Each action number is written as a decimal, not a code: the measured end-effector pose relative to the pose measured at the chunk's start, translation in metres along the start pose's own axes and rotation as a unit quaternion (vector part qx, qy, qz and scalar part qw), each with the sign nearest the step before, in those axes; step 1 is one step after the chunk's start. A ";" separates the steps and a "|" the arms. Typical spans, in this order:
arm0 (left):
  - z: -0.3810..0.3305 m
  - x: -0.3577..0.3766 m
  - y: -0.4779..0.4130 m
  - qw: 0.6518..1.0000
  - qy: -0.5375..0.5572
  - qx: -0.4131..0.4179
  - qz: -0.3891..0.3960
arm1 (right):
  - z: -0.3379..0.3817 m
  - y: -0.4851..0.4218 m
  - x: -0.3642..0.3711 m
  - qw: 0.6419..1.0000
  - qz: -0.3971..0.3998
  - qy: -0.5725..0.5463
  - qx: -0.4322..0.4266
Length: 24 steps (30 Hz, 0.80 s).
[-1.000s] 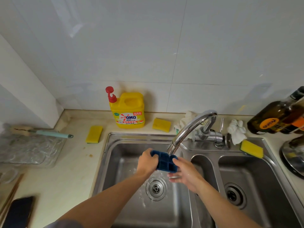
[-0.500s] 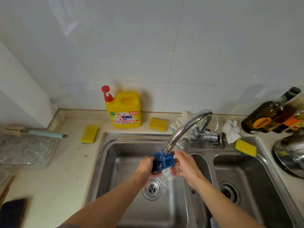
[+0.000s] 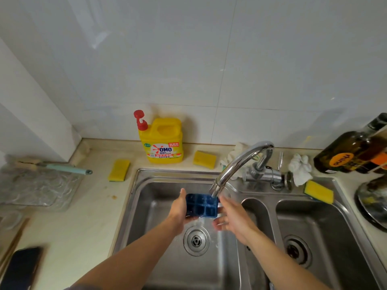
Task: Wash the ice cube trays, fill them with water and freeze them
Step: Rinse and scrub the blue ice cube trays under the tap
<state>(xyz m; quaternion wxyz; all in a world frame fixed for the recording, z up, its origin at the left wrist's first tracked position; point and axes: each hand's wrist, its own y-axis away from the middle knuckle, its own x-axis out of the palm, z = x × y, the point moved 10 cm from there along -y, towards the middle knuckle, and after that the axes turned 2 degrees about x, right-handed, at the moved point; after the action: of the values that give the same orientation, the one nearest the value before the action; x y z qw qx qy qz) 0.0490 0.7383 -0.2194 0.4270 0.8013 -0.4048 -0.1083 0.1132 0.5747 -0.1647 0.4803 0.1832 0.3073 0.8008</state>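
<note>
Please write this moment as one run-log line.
step: rinsing | left hand: holds blue ice cube tray | right hand: open, at tray's right end | faucet: water on tray

The sink (image 3: 146,227) is brushed stainless steel with a dull sheen, wet around the drain. The faucet (image 3: 236,164) above it is polished, mirror-bright metal. The ice cube tray (image 3: 201,206) is dark blue plastic, glossy with water. At twelve o'clock from the basin the detergent jug (image 3: 165,139) is shiny yellow plastic. The sponge (image 3: 119,170) at ten o'clock looks matt and porous. The wall tiles (image 3: 188,59) are glossy white. The cloth (image 3: 300,168) at two o'clock is crumpled white fabric.
</note>
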 end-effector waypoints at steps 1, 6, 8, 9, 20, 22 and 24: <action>0.003 0.005 0.002 1.000 0.010 -0.008 0.010 | -0.002 0.000 -0.006 1.000 -0.008 0.004 0.001; 0.003 0.047 0.017 0.996 -0.016 0.009 0.088 | -0.026 -0.006 -0.051 0.995 -0.070 -0.031 0.069; -0.005 0.052 0.020 0.996 -0.029 0.033 0.080 | -0.024 -0.008 -0.050 0.995 -0.065 -0.028 0.070; -0.009 0.049 0.020 0.996 -0.031 0.044 0.064 | -0.019 -0.008 -0.045 0.996 -0.055 -0.027 0.062; -0.018 0.037 0.020 0.998 -0.037 0.051 0.024 | -0.011 -0.008 -0.033 0.997 -0.046 -0.035 0.051; -0.014 0.046 0.021 0.995 -0.066 0.061 0.039 | -0.012 -0.008 -0.039 0.997 -0.052 -0.017 0.059; -0.013 0.044 0.019 0.995 -0.072 0.059 0.025 | -0.008 -0.006 -0.038 0.997 -0.042 -0.025 0.052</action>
<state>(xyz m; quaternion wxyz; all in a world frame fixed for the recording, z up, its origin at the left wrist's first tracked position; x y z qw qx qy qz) 0.0740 0.7081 -0.1893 0.3513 0.8049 -0.4601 -0.1307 0.1305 0.5408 -0.1746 0.5104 0.2148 0.3439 0.7583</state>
